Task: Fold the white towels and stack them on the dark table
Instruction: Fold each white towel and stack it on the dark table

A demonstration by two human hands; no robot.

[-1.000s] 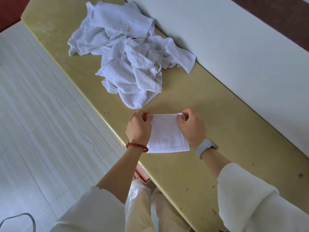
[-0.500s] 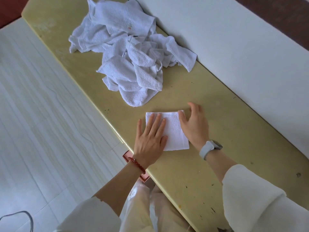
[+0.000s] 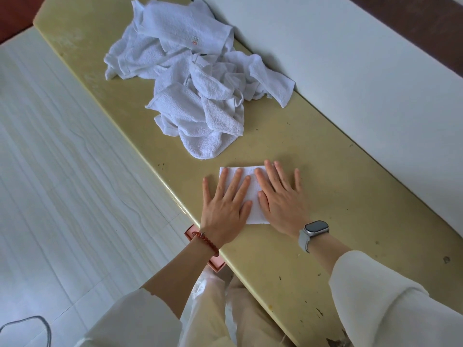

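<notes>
A small folded white towel (image 3: 253, 189) lies flat on the yellowish table (image 3: 288, 259) near its front edge. My left hand (image 3: 225, 204) presses on the towel's left half with straight, spread fingers. My right hand (image 3: 280, 199) lies flat on its right half, fingers also straight and partly on the table. Both hands cover most of the towel. Further back on the table sits a heap of several crumpled white towels (image 3: 198, 88).
A white wall (image 3: 363, 83) runs along the table's far side. Pale tiled floor (image 3: 62, 184) lies to the left. A pink object (image 3: 215, 264) shows just under the table edge by my left wrist. A dark cable (image 3: 37, 321) curls on the floor at bottom left.
My hands have let go of the towel's upper corners. First the left and then the right hand came down flat on the folded towel, which now lies pressed on the table.
</notes>
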